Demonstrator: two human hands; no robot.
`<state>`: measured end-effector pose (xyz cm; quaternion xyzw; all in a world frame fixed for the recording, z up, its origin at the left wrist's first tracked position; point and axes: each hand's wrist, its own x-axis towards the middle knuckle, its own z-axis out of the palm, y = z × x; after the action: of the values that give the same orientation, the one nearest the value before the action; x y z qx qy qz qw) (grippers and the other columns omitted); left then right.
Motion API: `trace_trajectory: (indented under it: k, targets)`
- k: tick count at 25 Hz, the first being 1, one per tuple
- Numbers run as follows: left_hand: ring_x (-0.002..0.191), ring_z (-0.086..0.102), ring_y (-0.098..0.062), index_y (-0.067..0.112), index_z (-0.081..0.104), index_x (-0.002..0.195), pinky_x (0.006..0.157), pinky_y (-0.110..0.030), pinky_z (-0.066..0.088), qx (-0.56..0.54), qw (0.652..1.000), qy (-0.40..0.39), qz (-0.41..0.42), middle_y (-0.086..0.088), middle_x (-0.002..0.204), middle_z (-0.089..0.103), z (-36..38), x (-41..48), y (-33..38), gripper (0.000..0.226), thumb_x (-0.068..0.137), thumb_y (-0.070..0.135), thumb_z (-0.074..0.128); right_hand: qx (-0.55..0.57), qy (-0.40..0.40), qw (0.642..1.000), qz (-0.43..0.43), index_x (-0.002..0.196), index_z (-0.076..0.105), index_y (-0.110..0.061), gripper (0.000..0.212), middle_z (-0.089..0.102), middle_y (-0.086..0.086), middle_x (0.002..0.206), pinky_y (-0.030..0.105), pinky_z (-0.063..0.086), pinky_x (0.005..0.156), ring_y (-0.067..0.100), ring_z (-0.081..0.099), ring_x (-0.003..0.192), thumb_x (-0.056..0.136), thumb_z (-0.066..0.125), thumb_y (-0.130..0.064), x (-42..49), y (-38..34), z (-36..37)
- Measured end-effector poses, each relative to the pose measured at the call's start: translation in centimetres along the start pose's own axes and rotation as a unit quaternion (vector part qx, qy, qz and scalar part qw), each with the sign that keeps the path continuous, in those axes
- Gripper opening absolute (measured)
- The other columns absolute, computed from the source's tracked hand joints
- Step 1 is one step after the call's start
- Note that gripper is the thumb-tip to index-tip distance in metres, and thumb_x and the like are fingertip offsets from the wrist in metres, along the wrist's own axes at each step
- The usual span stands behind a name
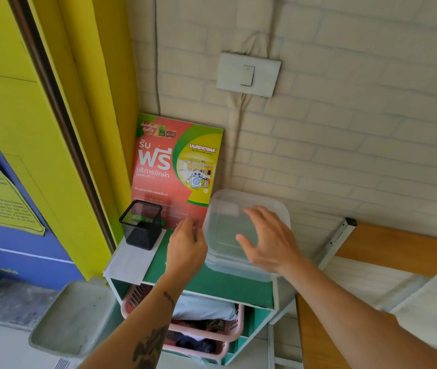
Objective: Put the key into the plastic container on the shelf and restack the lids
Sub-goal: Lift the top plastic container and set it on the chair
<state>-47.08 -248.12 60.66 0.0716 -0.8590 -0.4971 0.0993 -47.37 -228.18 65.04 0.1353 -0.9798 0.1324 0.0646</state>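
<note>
A clear plastic container (228, 214) with a translucent lid on top stands at the right end of the green shelf top (212, 283). My right hand (268, 241) hovers over its lid with fingers spread apart, holding nothing. My left hand (186, 246) sits just left of the container with fingertips pinched together near the container's left edge; I cannot make out a key in them. Whether either hand touches the container is unclear.
A black mesh pen cup (141, 225) stands on white paper at the shelf's left. A red laundry poster (174, 166) leans against the wall behind. Pink baskets (212, 334) with clothes fill the lower shelves. A wooden board (398, 249) lies at the right, a yellow door frame at the left.
</note>
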Motion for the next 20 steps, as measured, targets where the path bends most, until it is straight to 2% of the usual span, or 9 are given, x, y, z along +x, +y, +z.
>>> trace_trajectory:
  k: [3,6,9,13,20]
  targets:
    - [0.121,0.053,-0.025,0.018,0.044,0.14,0.099,-0.038,0.043,0.041,0.996,-0.063,0.055,-0.004,0.138,0.054,0.9,0.7,1.3,0.044,0.096,0.022,0.046,0.037,0.006,0.989,0.144,0.15,0.025,-0.023,0.07,0.017,0.007,0.162,0.047,0.032,0.111,0.028,0.021,0.146,0.091,0.046,-0.055,-1.0,3.6,-0.1]
    - [0.143,0.031,-0.023,0.016,0.023,0.153,0.115,-0.038,0.027,0.08,0.987,-0.128,0.046,-0.003,0.158,0.03,2.1,1.2,1.2,0.06,0.098,0.03,0.043,0.112,-0.015,0.965,0.238,0.153,0.016,-0.029,0.07,0.005,0.006,0.165,0.049,0.024,0.114,0.028,0.012,0.149,0.094,0.045,-0.053,-2.2,5.0,0.7]
    - [0.147,0.023,-0.023,0.017,0.016,0.154,0.118,-0.039,0.024,0.098,0.985,-0.136,0.045,-0.003,0.162,0.021,3.1,1.3,0.8,0.066,0.096,0.032,0.044,0.195,-0.03,0.948,0.249,0.154,0.012,-0.03,0.072,0.001,0.002,0.166,0.047,0.015,0.118,0.022,0.005,0.151,0.095,0.046,-0.051,-2.7,4.3,1.4]
    - [0.146,0.028,-0.025,0.016,0.02,0.153,0.117,-0.041,0.029,0.103,0.989,-0.102,0.041,-0.005,0.161,0.025,3.5,1.1,1.1,0.069,0.093,0.03,0.049,0.247,-0.011,0.934,0.257,0.153,0.016,-0.03,0.069,-0.005,0.002,0.165,0.043,0.016,0.117,0.024,0.005,0.151,0.095,0.051,-0.046,-2.6,2.7,1.4]
    - [0.142,0.034,-0.026,0.015,0.026,0.152,0.115,-0.045,0.034,0.104,0.991,-0.07,0.04,-0.005,0.158,0.031,3.3,0.7,2.5,0.069,0.09,0.031,0.053,0.26,0.025,0.93,0.257,0.151,0.028,-0.025,0.063,0.008,0.006,0.165,0.041,0.016,0.117,0.023,0.009,0.151,0.096,0.052,-0.042,-2.4,2.7,1.2]
